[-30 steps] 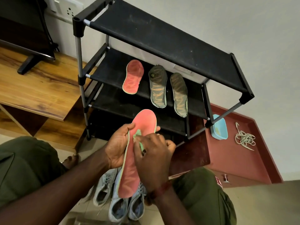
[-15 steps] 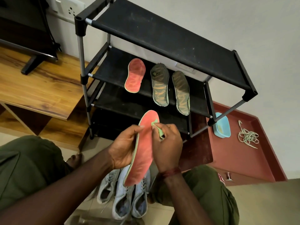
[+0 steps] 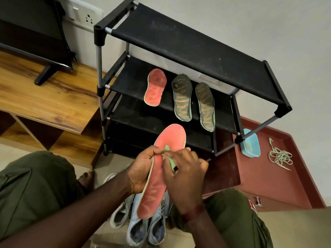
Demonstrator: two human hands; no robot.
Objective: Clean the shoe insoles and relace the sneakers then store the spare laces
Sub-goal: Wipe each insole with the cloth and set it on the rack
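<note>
Nearest, I log the sneakers (image 3: 138, 230): pale, unlaced as far as I can see, standing on the floor between the person's knees.

Above them, the held insole (image 3: 155, 190): coral-pink, pale green edge, tilted with its toe end toward the shoe rack (image 3: 188, 43). The left hand (image 3: 141, 170) grips its left edge, thumb across the face. The right hand (image 3: 185, 171) pinches a slim green tool (image 3: 171, 161) against the insole's middle; I cannot tell what kind of tool. The hands are close together, fingertips almost meeting.

Next, the black rack's middle shelf: a second pink insole (image 3: 155, 87) on the left, then two dark insoles (image 3: 182, 97) side by side to its right, all lying flat.

Right of the rack, a red cabinet top (image 3: 268, 185) bears a light blue tub (image 3: 250, 145) and, just beside it, a loose bundle of spare laces (image 3: 279, 156).

Far left, a wooden TV stand (image 3: 44, 101).
</note>
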